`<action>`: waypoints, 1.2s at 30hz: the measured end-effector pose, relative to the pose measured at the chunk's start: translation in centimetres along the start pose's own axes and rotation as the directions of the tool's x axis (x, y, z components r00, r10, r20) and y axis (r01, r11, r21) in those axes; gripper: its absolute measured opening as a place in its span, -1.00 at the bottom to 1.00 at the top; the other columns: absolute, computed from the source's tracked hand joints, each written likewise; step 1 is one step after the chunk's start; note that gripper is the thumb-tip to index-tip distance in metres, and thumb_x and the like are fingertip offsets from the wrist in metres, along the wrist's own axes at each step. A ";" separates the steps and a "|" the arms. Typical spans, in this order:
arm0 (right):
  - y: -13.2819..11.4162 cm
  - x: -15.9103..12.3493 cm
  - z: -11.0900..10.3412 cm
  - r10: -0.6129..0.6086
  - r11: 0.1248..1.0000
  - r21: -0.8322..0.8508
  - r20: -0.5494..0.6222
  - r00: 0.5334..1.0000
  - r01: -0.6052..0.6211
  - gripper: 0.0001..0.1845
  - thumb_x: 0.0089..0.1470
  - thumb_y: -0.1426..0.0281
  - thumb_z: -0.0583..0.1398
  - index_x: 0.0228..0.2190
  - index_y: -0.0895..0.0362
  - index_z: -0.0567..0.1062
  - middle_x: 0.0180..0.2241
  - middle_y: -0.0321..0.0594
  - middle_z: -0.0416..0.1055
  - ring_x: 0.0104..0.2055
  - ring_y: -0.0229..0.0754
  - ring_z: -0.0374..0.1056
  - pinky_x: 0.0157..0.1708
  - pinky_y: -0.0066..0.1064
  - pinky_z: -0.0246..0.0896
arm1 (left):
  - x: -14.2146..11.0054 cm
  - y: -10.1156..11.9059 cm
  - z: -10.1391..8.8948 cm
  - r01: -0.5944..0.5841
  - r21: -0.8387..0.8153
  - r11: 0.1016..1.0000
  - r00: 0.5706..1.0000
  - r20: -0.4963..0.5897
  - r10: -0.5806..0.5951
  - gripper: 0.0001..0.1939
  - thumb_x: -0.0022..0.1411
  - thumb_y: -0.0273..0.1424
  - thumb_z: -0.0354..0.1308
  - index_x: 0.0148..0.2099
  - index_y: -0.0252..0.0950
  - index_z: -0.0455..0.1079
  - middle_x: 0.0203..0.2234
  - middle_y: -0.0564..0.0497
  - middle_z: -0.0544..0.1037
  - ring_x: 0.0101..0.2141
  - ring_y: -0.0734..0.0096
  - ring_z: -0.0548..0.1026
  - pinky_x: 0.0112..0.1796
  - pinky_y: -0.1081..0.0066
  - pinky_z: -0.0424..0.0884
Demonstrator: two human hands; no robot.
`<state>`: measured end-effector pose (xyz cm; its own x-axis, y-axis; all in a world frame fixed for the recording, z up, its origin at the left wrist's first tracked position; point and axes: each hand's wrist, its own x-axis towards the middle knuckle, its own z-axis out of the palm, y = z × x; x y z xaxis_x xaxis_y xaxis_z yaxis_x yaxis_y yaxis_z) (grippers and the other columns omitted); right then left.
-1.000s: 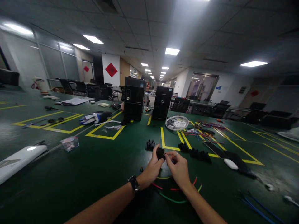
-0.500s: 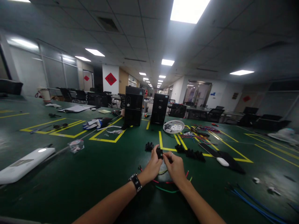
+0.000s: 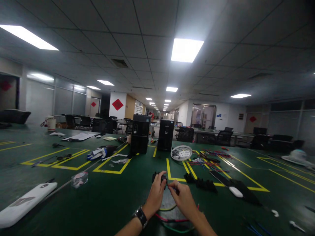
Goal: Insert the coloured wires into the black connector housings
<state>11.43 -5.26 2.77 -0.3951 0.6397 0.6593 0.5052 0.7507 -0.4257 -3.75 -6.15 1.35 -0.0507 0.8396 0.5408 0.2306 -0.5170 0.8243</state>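
My left hand (image 3: 155,193), with a watch on its wrist, is closed around a small black block-shaped part (image 3: 163,179). Thumb and index finger of my right hand (image 3: 184,198) are pinched together close to the part's right side; whatever lies between those fingertips is too small to make out. Another black piece (image 3: 154,176) sits just behind my left fingers, partly hidden. Below my hands, red (image 3: 169,220), green (image 3: 177,231) and yellow wires curve across the green table, partly covered by my right wrist.
More black blocks (image 3: 204,184) lie to the right of my hands. Beyond are a white basket (image 3: 182,153), a bundle of coloured wires (image 3: 211,155) and two black computer towers (image 3: 165,135). A white oblong device (image 3: 27,205) and a small clear bag (image 3: 79,179) lie left.
The view has tilted up, so the table and hands appear lower. My right fingertips have shifted slightly away from the black part, and my left hand has turned a little around it.
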 end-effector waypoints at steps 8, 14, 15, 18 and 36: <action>-0.6 0.4 1.6 -0.041 0.999 0.003 -0.142 0.989 0.042 -0.80 0.19 0.46 0.07 -0.26 0.11 0.50 -0.39 -0.20 0.54 -0.33 -0.17 0.50 -0.31 -0.45 0.33 | 1.9 -1.2 1.1 0.114 -0.197 0.974 0.923 -0.340 -0.178 -0.52 0.28 -0.03 -0.16 -0.02 -0.30 0.29 -0.15 -0.15 0.48 -0.13 0.23 0.46 -0.09 0.27 0.35; 0.6 0.7 0.5 -0.111 0.990 -0.098 -0.120 0.986 0.100 -0.77 0.21 0.42 0.05 -0.24 0.09 0.51 -0.34 -0.19 0.57 -0.32 -0.13 0.51 -0.31 -0.42 0.35 | 1.4 -1.1 -0.3 -0.014 -0.050 0.999 0.968 -0.251 0.001 -0.56 0.30 -0.08 -0.14 -0.03 -0.28 0.33 -0.16 -0.13 0.48 -0.12 0.25 0.44 -0.04 0.24 0.31; 0.9 0.7 -0.2 -0.108 0.989 -0.112 -0.120 0.987 0.095 -0.77 0.21 0.40 0.05 -0.24 0.09 0.52 -0.35 -0.19 0.57 -0.32 -0.13 0.51 -0.32 -0.42 0.35 | 1.2 -0.8 0.0 -0.064 -0.021 0.998 0.975 -0.214 0.058 -0.58 0.29 -0.10 -0.10 -0.03 -0.27 0.34 -0.13 -0.13 0.47 -0.08 0.25 0.42 0.00 0.24 0.28; 1.0 0.2 -0.9 -0.063 0.994 -0.094 -0.138 0.988 0.050 -0.76 0.22 0.37 0.05 -0.23 0.08 0.52 -0.34 -0.18 0.57 -0.32 -0.13 0.51 -0.31 -0.41 0.35 | 1.4 -0.1 1.1 -0.081 -0.072 0.994 0.980 -0.186 0.067 -0.61 0.29 -0.11 -0.07 -0.04 -0.25 0.36 -0.14 -0.11 0.46 -0.10 0.27 0.41 -0.02 0.25 0.30; -0.5 -0.1 2.5 0.018 0.996 -0.087 -0.041 0.999 -0.021 -0.43 -0.03 0.42 0.27 0.06 0.05 0.34 0.09 -0.07 0.30 0.13 -0.01 0.19 0.07 -0.12 0.11 | 2.3 -3.0 0.4 0.306 -0.685 0.662 0.901 -0.017 -0.434 -0.60 0.15 -0.10 0.12 -0.14 -0.32 0.31 -0.39 -0.04 0.53 -0.40 0.37 0.50 -0.34 0.38 0.39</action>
<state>9.27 -5.25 1.38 -0.3546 0.6456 0.6764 0.5781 0.7199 -0.3840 -4.18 -2.66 0.06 -0.1620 0.9779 0.1324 -0.5283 -0.1992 0.8253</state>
